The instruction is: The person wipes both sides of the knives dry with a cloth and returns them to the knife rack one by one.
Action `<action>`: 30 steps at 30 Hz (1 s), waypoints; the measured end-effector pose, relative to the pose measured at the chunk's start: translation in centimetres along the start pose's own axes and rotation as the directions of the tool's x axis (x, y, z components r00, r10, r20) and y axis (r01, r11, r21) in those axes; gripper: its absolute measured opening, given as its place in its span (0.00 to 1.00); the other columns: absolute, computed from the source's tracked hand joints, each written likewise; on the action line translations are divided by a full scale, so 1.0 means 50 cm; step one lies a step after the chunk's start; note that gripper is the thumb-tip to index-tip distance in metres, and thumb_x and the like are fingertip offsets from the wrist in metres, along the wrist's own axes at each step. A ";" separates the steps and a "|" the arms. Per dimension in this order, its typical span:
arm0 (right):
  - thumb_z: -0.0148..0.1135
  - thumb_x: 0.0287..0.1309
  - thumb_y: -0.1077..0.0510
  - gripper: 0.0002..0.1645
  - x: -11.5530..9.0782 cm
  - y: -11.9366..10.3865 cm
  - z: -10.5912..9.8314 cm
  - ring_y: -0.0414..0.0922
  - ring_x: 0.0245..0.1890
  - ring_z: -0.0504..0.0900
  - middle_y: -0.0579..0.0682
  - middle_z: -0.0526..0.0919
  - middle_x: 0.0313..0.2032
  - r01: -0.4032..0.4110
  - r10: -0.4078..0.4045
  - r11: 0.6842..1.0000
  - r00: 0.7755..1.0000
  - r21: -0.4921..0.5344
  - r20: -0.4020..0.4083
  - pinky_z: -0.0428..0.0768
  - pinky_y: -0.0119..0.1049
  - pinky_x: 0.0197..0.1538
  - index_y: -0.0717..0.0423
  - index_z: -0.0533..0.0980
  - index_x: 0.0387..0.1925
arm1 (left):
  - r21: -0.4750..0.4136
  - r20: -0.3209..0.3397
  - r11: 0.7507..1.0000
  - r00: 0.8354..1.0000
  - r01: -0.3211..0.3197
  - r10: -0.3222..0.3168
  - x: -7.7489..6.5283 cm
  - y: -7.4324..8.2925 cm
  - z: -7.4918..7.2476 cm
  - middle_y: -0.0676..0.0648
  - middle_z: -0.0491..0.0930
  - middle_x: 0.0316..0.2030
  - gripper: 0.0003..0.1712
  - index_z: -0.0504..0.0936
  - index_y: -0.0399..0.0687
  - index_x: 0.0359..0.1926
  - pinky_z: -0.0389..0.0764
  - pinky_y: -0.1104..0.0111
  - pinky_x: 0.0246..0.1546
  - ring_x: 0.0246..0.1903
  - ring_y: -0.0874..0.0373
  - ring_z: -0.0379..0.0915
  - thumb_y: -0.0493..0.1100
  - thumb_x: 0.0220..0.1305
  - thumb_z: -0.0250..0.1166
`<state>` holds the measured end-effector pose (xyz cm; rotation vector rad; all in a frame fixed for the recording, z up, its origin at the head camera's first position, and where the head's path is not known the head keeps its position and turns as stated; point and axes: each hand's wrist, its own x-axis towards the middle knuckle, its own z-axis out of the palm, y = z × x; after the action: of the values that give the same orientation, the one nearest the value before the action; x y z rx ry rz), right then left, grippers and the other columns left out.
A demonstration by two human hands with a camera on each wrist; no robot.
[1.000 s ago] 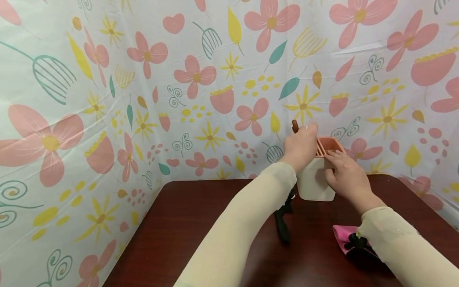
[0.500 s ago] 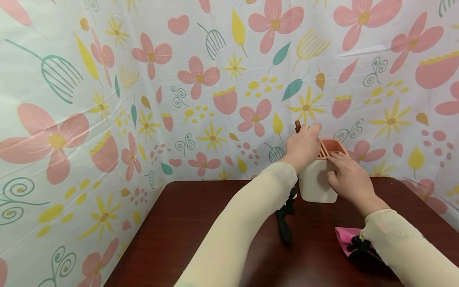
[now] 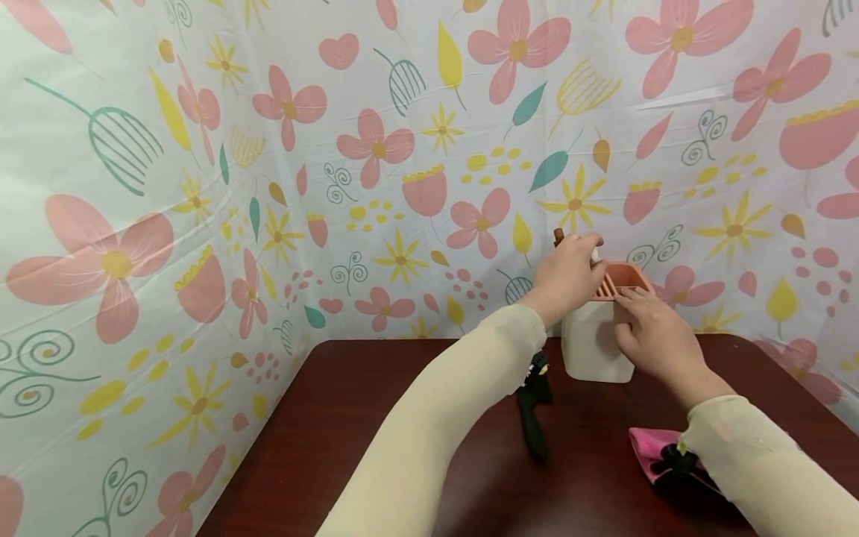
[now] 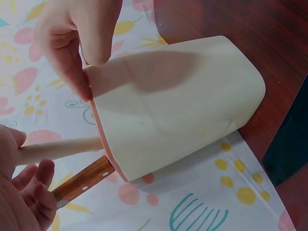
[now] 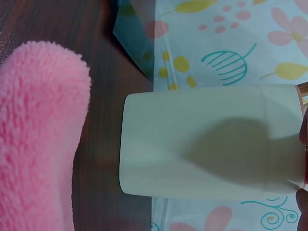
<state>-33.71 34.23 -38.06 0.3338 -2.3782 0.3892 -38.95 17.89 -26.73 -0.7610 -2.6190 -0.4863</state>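
At the back of the table stands a cream knife holder (image 3: 596, 350) with an orange slotted top (image 3: 607, 287). My left hand (image 3: 567, 272) is at the holder's left side, its fingers around a cream round handle (image 4: 60, 148) that reaches into the top. Beside it a brown riveted wooden handle (image 4: 84, 180) sticks out of the holder, close to the same fingers. Blades are hidden inside. My right hand (image 3: 654, 328) grips the front right of the holder's rim, fingers over the edge and thumb against the front wall.
A black knife (image 3: 535, 414) with a broad blade lies left of the holder. Nearer on the right, under my right forearm, is a pink cloth (image 3: 649, 447) with a black object (image 3: 674, 459) on it. A floral curtain (image 3: 429, 149) hangs right behind the table.
The view has shifted slightly. My left hand has turned a little, and a pale handle end now shows past its fingers. My right hand stays on the rim.
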 end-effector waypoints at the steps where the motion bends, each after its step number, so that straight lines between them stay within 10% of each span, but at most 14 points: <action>1: 0.63 0.57 0.64 0.31 0.000 0.000 0.000 0.71 0.66 0.72 0.72 0.76 0.64 0.000 0.000 1.000 1.000 0.001 0.000 0.70 0.68 0.65 0.70 0.75 0.63 | -0.014 0.001 1.000 1.000 -0.004 0.004 0.000 -0.003 -0.001 0.65 0.79 0.53 0.20 0.75 0.71 0.64 0.79 0.76 0.33 0.37 0.72 0.77 0.58 0.74 0.61; 18: 0.61 0.58 0.64 0.31 0.004 0.002 0.003 0.70 0.67 0.71 0.70 0.76 0.65 -0.008 0.008 1.000 1.000 0.020 0.007 0.69 0.69 0.64 0.68 0.75 0.64 | -0.159 0.030 0.986 0.999 0.047 -0.043 -0.013 -0.033 -0.007 0.58 0.77 0.29 0.14 0.72 0.65 0.41 0.74 0.70 0.25 0.26 0.63 0.75 0.63 0.79 0.48; 30: 0.62 0.57 0.64 0.31 0.002 0.001 0.004 0.70 0.67 0.71 0.71 0.76 0.64 0.001 -0.002 1.000 1.000 0.015 0.001 0.68 0.67 0.67 0.70 0.75 0.63 | -0.150 0.033 0.985 0.996 0.090 -0.086 0.002 -0.023 0.002 0.61 0.81 0.35 0.15 0.76 0.69 0.50 0.76 0.70 0.28 0.30 0.65 0.76 0.66 0.77 0.50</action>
<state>-33.91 34.18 -38.12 0.3429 -2.3769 0.4067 -39.69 17.07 -27.04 -0.7042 -2.6720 -0.7122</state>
